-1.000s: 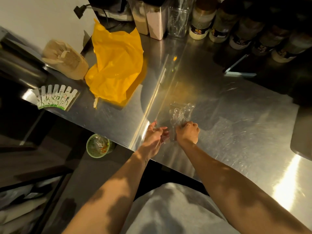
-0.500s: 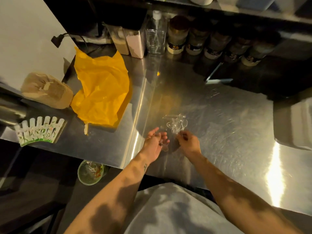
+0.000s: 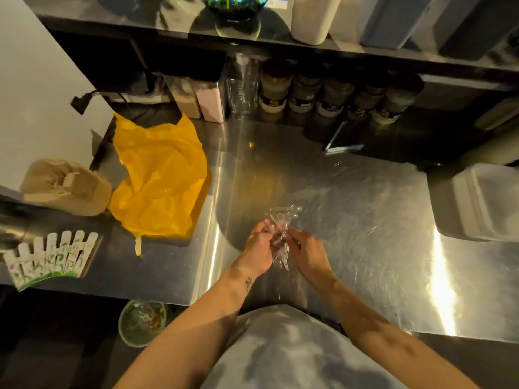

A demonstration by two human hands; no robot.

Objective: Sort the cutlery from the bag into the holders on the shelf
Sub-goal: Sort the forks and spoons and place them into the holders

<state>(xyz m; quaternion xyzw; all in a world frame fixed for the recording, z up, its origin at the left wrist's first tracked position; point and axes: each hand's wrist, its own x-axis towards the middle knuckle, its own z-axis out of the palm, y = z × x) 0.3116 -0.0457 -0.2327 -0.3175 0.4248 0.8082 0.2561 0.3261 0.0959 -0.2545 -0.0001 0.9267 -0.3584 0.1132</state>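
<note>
- Both hands are working over the steel counter point(image 3: 365, 209), just in from its near edge at six o'clock.
- The left hand point(image 3: 259, 249) has its fingers curled round a bundle of clear plastic cutlery point(image 3: 282, 223) and is gripping it.
- The right hand point(image 3: 307, 252) pinches the same bundle from the three o'clock side, so the two hands almost touch.
- Spoon bowls poke out past the fingers toward twelve o'clock, and the thin ends hang toward six between the palms. Whether the bundle touches the steel, I cannot tell.
- At ten o'clock from the hands the yellow bag point(image 3: 160, 178) lies crumpled flat, well apart, with a bright seam in the steel running between them.
- A brown paper package point(image 3: 66, 186) sits against the bag's left edge at nine o'clock.
- At eight o'clock a white picket-fence piece point(image 3: 50, 259) hugs the counter's front left corner.
- At three o'clock a white lidded tub point(image 3: 477, 203) stands near the right side, a broad band of steel away from the right hand.
- At twelve o'clock a row of jars point(image 3: 331, 91), a clear bottle point(image 3: 243, 82) and two canisters point(image 3: 196, 98) line the back edge under the shelf point(image 3: 280, 43).
- A wide stretch of steel lies between that back row and the hands.
- Below the front edge, at seven o'clock, is a round cup point(image 3: 141, 322).
</note>
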